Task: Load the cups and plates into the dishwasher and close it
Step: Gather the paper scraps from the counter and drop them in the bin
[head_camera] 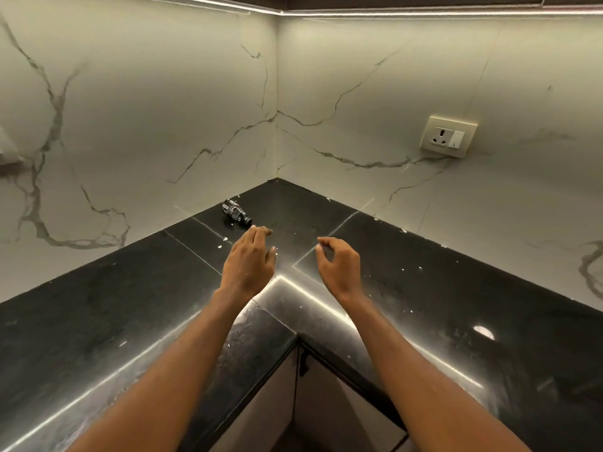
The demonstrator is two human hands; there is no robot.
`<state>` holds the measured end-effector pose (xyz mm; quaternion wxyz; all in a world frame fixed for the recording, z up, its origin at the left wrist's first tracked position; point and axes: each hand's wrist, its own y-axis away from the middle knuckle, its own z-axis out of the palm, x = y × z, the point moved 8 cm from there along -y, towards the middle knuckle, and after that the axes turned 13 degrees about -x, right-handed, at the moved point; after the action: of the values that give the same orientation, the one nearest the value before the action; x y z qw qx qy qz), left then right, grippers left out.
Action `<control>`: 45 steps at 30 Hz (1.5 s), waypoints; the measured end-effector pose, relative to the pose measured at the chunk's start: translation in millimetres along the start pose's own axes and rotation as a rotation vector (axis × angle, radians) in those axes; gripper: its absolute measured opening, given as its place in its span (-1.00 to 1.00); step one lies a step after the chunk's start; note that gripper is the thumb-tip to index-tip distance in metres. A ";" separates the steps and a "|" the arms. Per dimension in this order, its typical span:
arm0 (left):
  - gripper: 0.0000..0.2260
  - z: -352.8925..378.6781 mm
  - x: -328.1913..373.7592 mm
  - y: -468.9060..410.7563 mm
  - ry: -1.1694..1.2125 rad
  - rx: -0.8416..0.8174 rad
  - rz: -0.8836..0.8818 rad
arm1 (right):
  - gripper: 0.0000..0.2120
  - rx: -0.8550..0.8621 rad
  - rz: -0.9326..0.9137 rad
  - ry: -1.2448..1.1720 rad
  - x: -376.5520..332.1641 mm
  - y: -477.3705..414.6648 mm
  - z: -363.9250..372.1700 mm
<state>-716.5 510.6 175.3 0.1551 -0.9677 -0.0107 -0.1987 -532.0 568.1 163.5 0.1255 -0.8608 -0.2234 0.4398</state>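
No cup, plate or dishwasher shows in this view. My left hand (249,261) reaches out over the corner of a black stone counter (114,305), fingers loosely apart and holding nothing. My right hand (337,264) hovers beside it to the right, fingers curled but apart, also holding nothing. Both forearms stretch in from the bottom of the frame. The two hands hang just above the counter's seam lines.
A small dark bottle (235,213) lies on its side near the back corner, just beyond my left fingertips. Marble walls meet behind it. A wall socket with a switch (447,136) sits at right. Cabinet fronts (323,402) meet below the counter's inner corner.
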 end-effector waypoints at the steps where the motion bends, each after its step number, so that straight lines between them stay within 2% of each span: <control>1: -0.67 0.4 -4.5 -4.0 -0.001 -0.001 -0.008 | -0.79 -0.009 -0.009 -0.007 1.0 -5.9 4.0; 9: -0.69 6.2 -52.8 -45.0 -0.021 0.019 -0.093 | -0.78 -0.105 -0.025 -0.032 11.6 -65.4 50.9; 17: -0.69 28.6 -135.9 -108.4 -0.050 -0.010 -0.170 | -0.76 -0.271 -0.012 -0.028 22.4 -146.4 145.5; 25: -0.70 57.8 -214.3 -171.6 -0.016 -0.063 -0.240 | -0.65 -0.452 0.124 0.011 53.7 -225.0 246.8; 32: -0.67 83.8 -266.2 -188.6 0.024 -0.090 -0.279 | -0.56 -0.603 0.273 0.105 76.0 -261.8 326.6; 35: -0.69 89.8 -278.9 -191.6 0.036 -0.086 -0.281 | -0.62 -0.598 0.313 0.207 79.4 -269.4 340.0; 38: -0.69 92.8 -287.7 -195.2 0.044 -0.084 -0.278 | -0.66 -0.594 0.277 0.329 71.0 -276.5 345.1; 45: -0.69 82.3 -270.0 -189.7 0.062 -0.058 -0.253 | -0.74 -0.526 0.266 0.194 57.0 -267.3 320.3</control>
<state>-949.4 727.2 54.8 0.1008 -0.9561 -0.1219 -0.2468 -836.5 834.7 47.6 -0.1397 -0.9234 -0.2018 0.2950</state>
